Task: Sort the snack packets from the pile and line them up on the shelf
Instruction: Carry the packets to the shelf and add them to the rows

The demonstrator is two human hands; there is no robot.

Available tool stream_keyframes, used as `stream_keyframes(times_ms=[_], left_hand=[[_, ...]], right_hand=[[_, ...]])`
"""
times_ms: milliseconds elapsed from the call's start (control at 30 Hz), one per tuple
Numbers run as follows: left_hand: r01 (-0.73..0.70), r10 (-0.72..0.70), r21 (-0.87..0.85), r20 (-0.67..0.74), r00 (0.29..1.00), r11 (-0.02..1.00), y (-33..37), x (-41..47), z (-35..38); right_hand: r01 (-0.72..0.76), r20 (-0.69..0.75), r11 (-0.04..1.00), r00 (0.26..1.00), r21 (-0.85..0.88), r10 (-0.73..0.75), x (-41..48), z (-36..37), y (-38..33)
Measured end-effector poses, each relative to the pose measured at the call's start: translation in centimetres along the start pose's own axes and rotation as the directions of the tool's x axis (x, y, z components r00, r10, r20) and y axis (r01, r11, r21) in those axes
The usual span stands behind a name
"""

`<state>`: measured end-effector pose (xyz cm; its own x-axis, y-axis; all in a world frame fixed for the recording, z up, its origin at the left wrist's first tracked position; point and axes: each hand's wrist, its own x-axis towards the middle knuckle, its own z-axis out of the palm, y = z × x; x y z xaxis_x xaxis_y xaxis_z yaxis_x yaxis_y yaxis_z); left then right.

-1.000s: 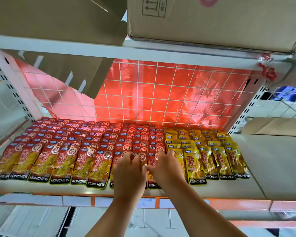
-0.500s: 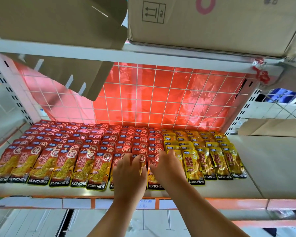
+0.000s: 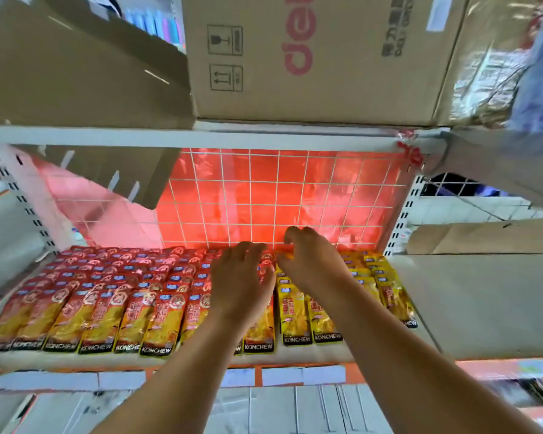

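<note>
Centre frame: I am watching the left hand (image 3: 242, 283) reaching over the red packets (image 3: 107, 296) near the back of the shelf (image 3: 483, 308), fingers straight and slightly spread. The right hand (image 3: 314, 264) is hanging just beside it above the yellow packets (image 3: 295, 305), fingers curling. It is blurred there, so I cannot tell whether it is pinching one. Packets are lying in rows, red left, yellow right.

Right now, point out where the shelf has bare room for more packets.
Bare board lies right of the yellow packets, plus a thin strip along the front lip of the shelf. The red packets crowd the left through to the wire grid; the left hand and right hand cover the middle.
</note>
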<state>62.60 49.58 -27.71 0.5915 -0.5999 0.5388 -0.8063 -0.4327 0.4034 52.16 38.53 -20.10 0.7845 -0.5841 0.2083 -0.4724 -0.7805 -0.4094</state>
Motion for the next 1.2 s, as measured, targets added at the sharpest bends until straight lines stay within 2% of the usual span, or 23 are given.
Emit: stream_keyframes(times_ms=[133, 267, 367, 467, 600, 733, 900, 1033, 1200], left_hand=[[-0.127, 0.126, -0.026, -0.020, 0.992, 0.992, 6.3, 3.0, -2.5], [-0.288, 0.283, -0.024, -0.113, 0.952, 0.957, 15.4, 5.8, -5.9], [-0.400, 0.394, 0.006, -0.180, 0.901, 0.917, 23.2, 7.3, -8.5], [-0.492, 0.485, 0.008, -0.184, 0.855, 0.870, 32.0, 7.8, -10.4], [-0.633, 0.612, -0.061, -0.198, 0.766, 0.772, 43.7, 6.5, -11.7], [-0.731, 0.714, -0.092, -0.160, 0.681, 0.677, 53.4, 4.8, -11.4], [-0.758, 0.760, -0.202, -0.085, 0.644, 0.620, 62.1, 3.6, -9.5], [-0.766, 0.792, -0.244, 0.019, 0.610, 0.595, 66.4, 4.1, -7.9], [-0.723, 0.781, -0.326, 0.090, 0.618, 0.609, 70.6, 6.3, -5.0]], right_hand=[[0.112, -0.097, 0.994, 0.989, -0.020, -0.113, -0.9, -7.1, 1.3], [0.210, -0.252, 0.973, 0.941, -0.096, -0.227, -3.6, -16.9, 4.0], [0.207, -0.364, 0.967, 0.898, -0.147, -0.247, -6.6, -24.7, 7.0], [0.189, -0.457, 0.972, 0.858, -0.140, -0.233, -11.3, -32.0, 11.2], [0.048, -0.561, 0.974, 0.811, -0.220, -0.166, -18.9, -40.6, 17.8], [-0.109, -0.600, 0.954, 0.795, -0.278, -0.084, -25.4, -46.9, 23.4], [-0.255, -0.637, 0.924, 0.770, -0.286, 0.016, -31.9, -52.3, 29.0], [-0.345, -0.653, 0.912, 0.747, -0.220, 0.125, -34.9, -55.1, 33.2], [-0.437, -0.646, 0.868, 0.738, -0.234, 0.197, -36.3, -57.2, 37.5]])
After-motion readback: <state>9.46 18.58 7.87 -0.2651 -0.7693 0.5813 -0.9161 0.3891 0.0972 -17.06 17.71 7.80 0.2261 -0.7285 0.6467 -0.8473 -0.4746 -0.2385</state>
